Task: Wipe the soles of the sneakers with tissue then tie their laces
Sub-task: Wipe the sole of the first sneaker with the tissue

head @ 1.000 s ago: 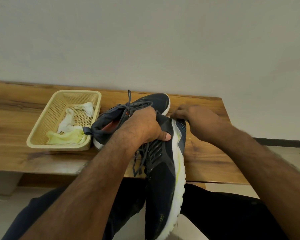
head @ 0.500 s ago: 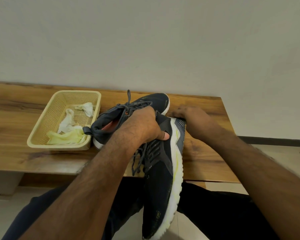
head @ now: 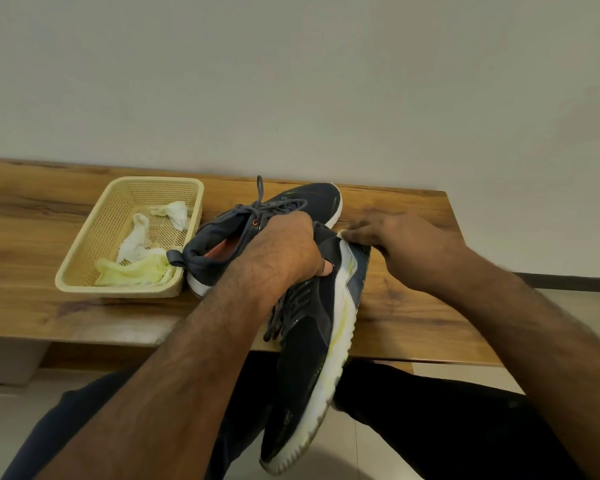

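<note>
Curled round the upper of the held sneaker, with the thumb tip showing at its side panel: left hand, forearm running back toward the lower left. Pressed to the far end of that shoe's sole, with a scrap of white tissue pinched under the fingertips: right hand, fingers bent, wrist raised, forearm running off to the right edge. Tilted on its side, far end over the wooden bench, near end hanging past the front edge above the lap. Second sneaker upright on the bench behind the left hand, laces loose, heel touching the yellow basket holding crumpled tissues. Bare wood right of the right hand up to the bench's end; more bare wood left of the basket.
</note>
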